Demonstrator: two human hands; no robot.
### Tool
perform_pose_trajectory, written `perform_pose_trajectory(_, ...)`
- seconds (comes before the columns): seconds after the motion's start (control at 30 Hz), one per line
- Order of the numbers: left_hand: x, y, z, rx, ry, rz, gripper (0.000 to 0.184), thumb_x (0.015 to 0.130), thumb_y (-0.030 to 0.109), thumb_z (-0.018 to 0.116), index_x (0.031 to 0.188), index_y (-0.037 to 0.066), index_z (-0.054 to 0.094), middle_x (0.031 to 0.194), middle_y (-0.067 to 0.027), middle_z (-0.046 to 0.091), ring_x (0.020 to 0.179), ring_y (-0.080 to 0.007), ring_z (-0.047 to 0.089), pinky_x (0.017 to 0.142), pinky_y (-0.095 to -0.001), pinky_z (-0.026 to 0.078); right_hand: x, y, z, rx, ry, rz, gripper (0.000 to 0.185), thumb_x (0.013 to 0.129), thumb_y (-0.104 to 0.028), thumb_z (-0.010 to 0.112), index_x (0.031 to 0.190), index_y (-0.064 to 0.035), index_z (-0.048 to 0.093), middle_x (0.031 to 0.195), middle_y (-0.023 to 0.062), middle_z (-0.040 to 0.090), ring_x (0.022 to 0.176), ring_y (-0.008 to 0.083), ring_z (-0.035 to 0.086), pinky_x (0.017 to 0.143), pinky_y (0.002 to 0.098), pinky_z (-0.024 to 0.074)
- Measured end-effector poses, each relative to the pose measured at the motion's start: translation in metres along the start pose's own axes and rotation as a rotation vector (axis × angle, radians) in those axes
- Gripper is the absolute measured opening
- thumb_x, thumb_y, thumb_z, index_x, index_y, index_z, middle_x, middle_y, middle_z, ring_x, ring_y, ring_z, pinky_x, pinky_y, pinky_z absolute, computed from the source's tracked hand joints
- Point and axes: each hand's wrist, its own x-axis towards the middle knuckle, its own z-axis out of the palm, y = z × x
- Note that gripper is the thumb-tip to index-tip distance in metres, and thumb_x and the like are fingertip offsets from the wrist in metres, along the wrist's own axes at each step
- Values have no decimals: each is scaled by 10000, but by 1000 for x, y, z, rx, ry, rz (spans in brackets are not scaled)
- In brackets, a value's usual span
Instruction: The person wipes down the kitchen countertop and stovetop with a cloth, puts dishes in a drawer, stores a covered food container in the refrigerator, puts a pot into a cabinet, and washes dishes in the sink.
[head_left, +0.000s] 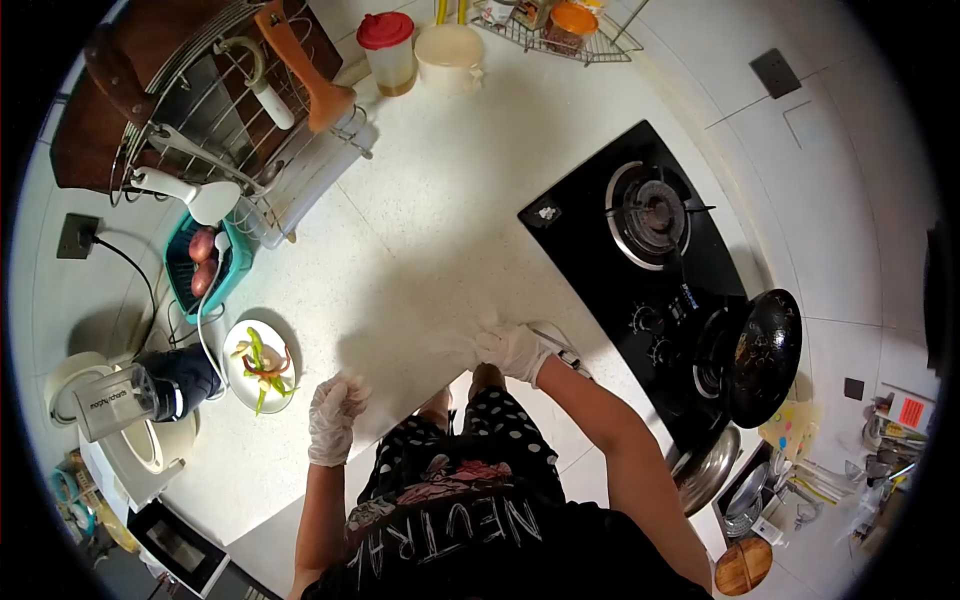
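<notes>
Thin, clear disposable gloves cover both hands. My left hand is over the counter's front edge, to the right of a white plate with green and reddish chilli peppers and small pale pieces. Its fingers are curled together; whatever they may hold is too small to make out. My right hand is over the counter edge, left of the stove, with its fingers bent together. Something faint and see-through shows by those fingertips, but I cannot tell what. Behind the right wrist lies a thin metallic object, partly hidden.
A black gas stove is on the right, with a dark pan tilted over its nearer burner. Left stand a teal basket with red onions and a blender. A wire rack and a red-lidded container stand farther back.
</notes>
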Motion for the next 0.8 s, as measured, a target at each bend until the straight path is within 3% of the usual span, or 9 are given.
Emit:
perform_pose_trajectory(0.13,6,-6,-2,-29,-147,16,338,836,280,591,1064,36,541,889,-46,632,743,-130,609,630,-246,478,-3,1,0,-72,52,336,105,746,-181,579,837,-133,595,860,33,587,744,197,593,567,320,496)
perform_pose_trajectory(0.23,15,-7,18,-15,-187,-53,290,842,259,577,1026,37,544,891,-46,624,747,-138,602,641,-258,478,15,45,-63,912,482,909,110,812,-158,546,898,-94,572,854,48,594,746,185,591,609,312,500)
perform_pose_trajectory(0.33,29,6,64,206,-130,-28,229,840,232,569,980,55,526,884,-76,609,692,-129,565,615,-266,474,-11,138,-27,-423,314,857,319,858,-86,508,1173,-93,463,946,85,582,806,156,564,672,287,487)
perform_pose_trajectory(0.4,68,-1,73,449,-209,-29,254,853,204,524,1029,21,507,974,-151,592,828,-220,587,729,-346,487,1,143,-59,-692,217,1024,625,864,-406,457,1319,1,324,1313,187,404,1186,308,424,971,333,358)
perform_pose_trajectory(0.5,110,14,109,1346,-319,683,541,823,338,559,1207,-22,434,1159,-235,506,1090,-315,494,896,-418,409,12,123,-80,-226,238,808,574,838,-258,491,1374,-150,316,1422,165,240,1335,321,190,1017,496,242)
perform_pose_trajectory(0.57,130,27,143,1632,-202,873,688,802,386,565,1293,-33,325,1271,-304,354,1211,-387,330,973,-448,327,7,132,-52,-318,-94,796,572,870,-284,408,1389,-91,262,1438,190,179,1343,343,137,1049,477,177)
perform_pose_trajectory(0.6,139,36,161,1773,-137,970,765,791,409,568,1336,-38,270,1327,-339,278,1272,-423,248,1011,-463,287,14,131,-49,-319,-50,795,586,877,-294,375,1386,-40,233,1437,204,167,1342,359,127,1054,477,162)
perform_pose_trajectory(0.67,153,55,199,1980,-128,689,871,765,451,581,1366,-36,181,1347,-374,175,1285,-468,167,1034,-465,247,31,132,-45,-281,52,805,664,881,-310,345,1369,87,133,1428,238,155,1345,376,100,1073,479,100)
perform_pose_trajectory(0.8,202,37,231,2043,-55,336,1028,683,518,636,1371,-56,133,1347,-404,122,1273,-510,145,1058,-491,170,77,157,-79,-156,-6,992,668,898,-360,307,1357,101,155,1421,282,138,1328,426,90,1076,488,81)
